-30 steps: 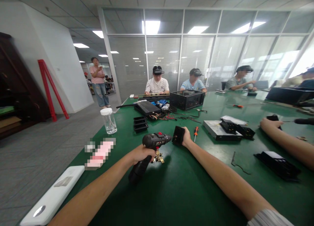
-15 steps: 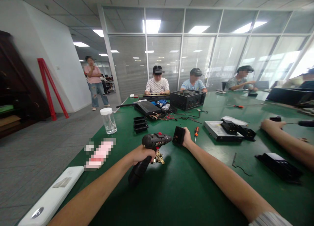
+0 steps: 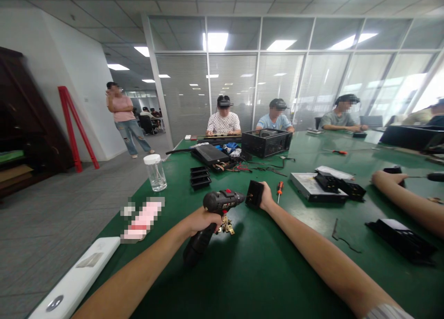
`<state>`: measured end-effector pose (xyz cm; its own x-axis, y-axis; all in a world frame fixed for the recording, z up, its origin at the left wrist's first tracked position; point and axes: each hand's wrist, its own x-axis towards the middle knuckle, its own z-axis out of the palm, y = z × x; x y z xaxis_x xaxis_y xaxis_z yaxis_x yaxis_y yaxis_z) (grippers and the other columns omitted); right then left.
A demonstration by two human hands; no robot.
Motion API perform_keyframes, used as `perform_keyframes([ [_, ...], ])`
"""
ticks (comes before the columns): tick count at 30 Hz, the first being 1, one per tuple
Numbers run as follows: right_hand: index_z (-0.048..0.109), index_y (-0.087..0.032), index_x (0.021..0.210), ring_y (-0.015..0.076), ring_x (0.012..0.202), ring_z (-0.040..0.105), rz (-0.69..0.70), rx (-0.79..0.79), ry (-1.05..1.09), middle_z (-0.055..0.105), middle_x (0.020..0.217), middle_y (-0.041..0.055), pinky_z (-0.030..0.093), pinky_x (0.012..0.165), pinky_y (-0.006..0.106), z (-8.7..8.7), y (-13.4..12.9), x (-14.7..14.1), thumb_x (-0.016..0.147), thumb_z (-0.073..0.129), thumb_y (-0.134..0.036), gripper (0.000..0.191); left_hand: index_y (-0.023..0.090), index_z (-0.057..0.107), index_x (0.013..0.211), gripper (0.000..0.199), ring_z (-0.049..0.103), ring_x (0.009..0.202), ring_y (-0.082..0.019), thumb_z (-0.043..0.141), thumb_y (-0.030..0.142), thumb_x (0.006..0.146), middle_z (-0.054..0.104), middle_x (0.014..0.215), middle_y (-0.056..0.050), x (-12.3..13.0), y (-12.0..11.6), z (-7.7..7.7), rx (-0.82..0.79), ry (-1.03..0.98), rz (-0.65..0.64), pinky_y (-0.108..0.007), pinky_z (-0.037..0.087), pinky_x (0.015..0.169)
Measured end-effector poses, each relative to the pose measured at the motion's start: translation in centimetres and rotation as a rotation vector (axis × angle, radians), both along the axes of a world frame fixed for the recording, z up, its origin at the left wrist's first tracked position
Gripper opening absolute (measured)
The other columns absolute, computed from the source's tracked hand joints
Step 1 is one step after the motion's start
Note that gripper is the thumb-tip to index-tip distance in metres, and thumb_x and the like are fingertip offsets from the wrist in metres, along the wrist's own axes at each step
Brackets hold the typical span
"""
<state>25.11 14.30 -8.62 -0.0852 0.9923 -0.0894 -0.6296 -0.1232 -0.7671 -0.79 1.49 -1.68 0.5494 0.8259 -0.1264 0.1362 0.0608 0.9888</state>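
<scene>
My left hand (image 3: 205, 220) is wrapped round the grip of a black power drill (image 3: 222, 201), whose bit points right. My right hand (image 3: 266, 196) holds a small black block-shaped part (image 3: 254, 194) upright at the drill's tip. Whether the bit touches the part is too small to tell. Small brass-coloured metal pieces (image 3: 227, 227) lie in a heap on the green table (image 3: 243, 272), just beyond the drill's grip. An orange-handled screwdriver (image 3: 280, 189) rests to the right of my right hand.
Black trays (image 3: 200, 178) and a clear jar (image 3: 156, 173) stand at the left. A silver drive (image 3: 312, 188) bears black parts at the right, near another person's hand (image 3: 390, 180). A black case (image 3: 266, 141) stands farther back, before seated people.
The view has shifted slightly, so the table items sit a little lower and to the right. The standing person has changed pose. Both my hands keep their hold.
</scene>
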Motion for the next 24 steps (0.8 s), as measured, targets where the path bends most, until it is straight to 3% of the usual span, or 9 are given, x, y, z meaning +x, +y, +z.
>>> perform_keyframes([
  [8, 0.045, -0.021, 0.06, 0.0172, 0.041, 0.049, -0.051, -0.065, 0.014, 0.05, 0.046, 0.0007, 0.042, 0.041, 0.031, 0.23, -0.06, 0.03, 0.071, 0.042, -0.039, 0.021, 0.01, 0.059, 0.059, 0.008, 0.047, 0.05, -0.01, 0.054, 0.012, 0.054, 0.055, 0.057, -0.001, -0.1, 0.05, -0.12, 0.025, 0.015, 0.007, -0.024, 0.037, 0.049],
  [24, 0.047, -0.021, 0.061, 0.0179, 0.041, 0.05, -0.011, -0.062, 0.017, 0.052, 0.046, 0.0017, 0.042, 0.041, 0.032, -0.11, 0.23, 0.17, 0.069, 0.043, -0.042, 0.023, 0.01, 0.06, 0.063, 0.012, 0.046, 0.048, -0.011, 0.053, 0.012, 0.054, 0.053, 0.055, -0.001, 0.04, 0.05, -0.05, 0.008, 0.02, 0.005, -0.023, 0.036, 0.048],
])
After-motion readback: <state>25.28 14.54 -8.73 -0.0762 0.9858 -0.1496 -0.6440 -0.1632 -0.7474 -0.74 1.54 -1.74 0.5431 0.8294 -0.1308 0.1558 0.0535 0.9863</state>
